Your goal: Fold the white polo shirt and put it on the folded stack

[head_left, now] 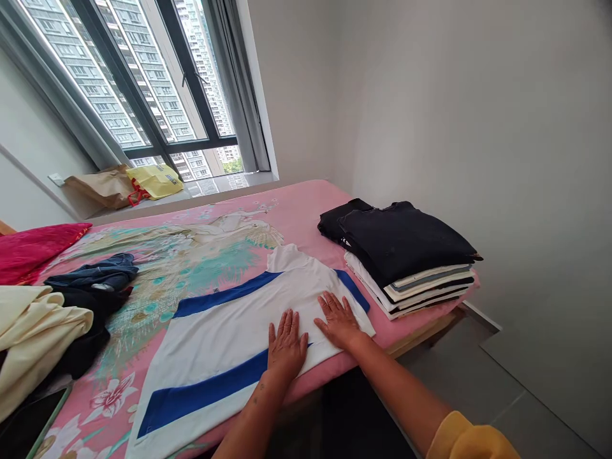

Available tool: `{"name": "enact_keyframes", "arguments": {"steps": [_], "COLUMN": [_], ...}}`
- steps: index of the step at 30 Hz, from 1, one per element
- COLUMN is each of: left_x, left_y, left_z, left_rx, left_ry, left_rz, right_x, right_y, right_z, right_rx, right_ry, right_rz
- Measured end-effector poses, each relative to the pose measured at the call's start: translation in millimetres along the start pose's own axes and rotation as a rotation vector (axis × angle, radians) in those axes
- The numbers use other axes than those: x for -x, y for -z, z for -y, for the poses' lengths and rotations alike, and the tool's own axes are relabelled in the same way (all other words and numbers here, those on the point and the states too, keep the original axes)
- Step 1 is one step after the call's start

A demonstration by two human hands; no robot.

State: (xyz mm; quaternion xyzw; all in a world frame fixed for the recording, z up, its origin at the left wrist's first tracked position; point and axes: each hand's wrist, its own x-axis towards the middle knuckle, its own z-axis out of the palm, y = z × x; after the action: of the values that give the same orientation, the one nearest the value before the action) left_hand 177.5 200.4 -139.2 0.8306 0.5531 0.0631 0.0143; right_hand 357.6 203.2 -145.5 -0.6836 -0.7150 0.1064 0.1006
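Head view, only one. 2 hands, both on 1 garment: a white shirt (224,341) with 3 blue areas showing (far edge, near edge, right end). It lies spread out on the pink sheet (308,197) of 1 bed, near side, middle to right; collar end points far.

Left hand (287,344): palm down, fingers straight and close together, thumb slightly out, pressed on the shirt by the near blue area. Right hand (337,319): palm down, fingers a bit spread, on the white cloth toward the right end. Neither grips anything. Hands just beside each other, not touching. 1 yellow sleeve (471,440) on the right arm.

Right of shirt: 1 stack of folded clothes (421,296), black on top, white, cream and grey below; can't count layers reliably.

Left: 1 loose heap, at least 3 pieces: cream cloth (41,344), black cloth (88,331), dark blue denim (102,271). 1 red pillow (38,252) far left of it.

Far left, on the sill: 2 bags, brown paper bag (102,188) and yellow bag (157,182), side by side. 1 window behind, 2 grey curtains (241,89).
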Motion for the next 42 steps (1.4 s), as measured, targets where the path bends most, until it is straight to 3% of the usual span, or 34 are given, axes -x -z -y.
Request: {"name": "enact_keyframes", "arguments": {"steps": [9,13,16,19,22,27,33,37,40,42], "left_x": [0,-13,-30,-43,-46,-41,-43,-40,-37,-36], "left_y": [3.6,17.7,22.8,12.7,-5.4,-19.9,-21.6,-20.1,-11.8,-3.8], "left_z": [-1,-9,-17,-23,-23,-17,-18,-16,5,33], "left_rx": [0.002,0.026,0.047,0.072,0.07,0.071,0.079,0.107,0.139,0.148], "left_ry": [0.02,0.041,-0.038,-0.056,-0.006,-0.016,0.056,0.086,-0.021,-0.066], "left_rz": [0.024,0.045,-0.009,-0.015,-0.016,-0.061,-0.049,-0.007,0.039,0.069], "right_x": [-2,-1,-1,-5,-14,-39,-63,-70,-71,-72], "right_y": [-3,1,7,18,28,21,-1,-9,-14,-16], "right_z": [1,3,4,4,3,1,12,22,23,22], "right_rx": [0.006,-0.029,-0.063,-0.083,-0.07,-0.037,0.024,0.078,0.126,0.161], "right_ry": [-0.04,-0.054,-0.054,-0.042,0.059,0.256,0.013,-0.06,-0.078,-0.081], "right_rz": [-0.021,-0.028,-0.044,-0.105,-0.176,-0.063,0.02,0.028,0.011,0.007]}}
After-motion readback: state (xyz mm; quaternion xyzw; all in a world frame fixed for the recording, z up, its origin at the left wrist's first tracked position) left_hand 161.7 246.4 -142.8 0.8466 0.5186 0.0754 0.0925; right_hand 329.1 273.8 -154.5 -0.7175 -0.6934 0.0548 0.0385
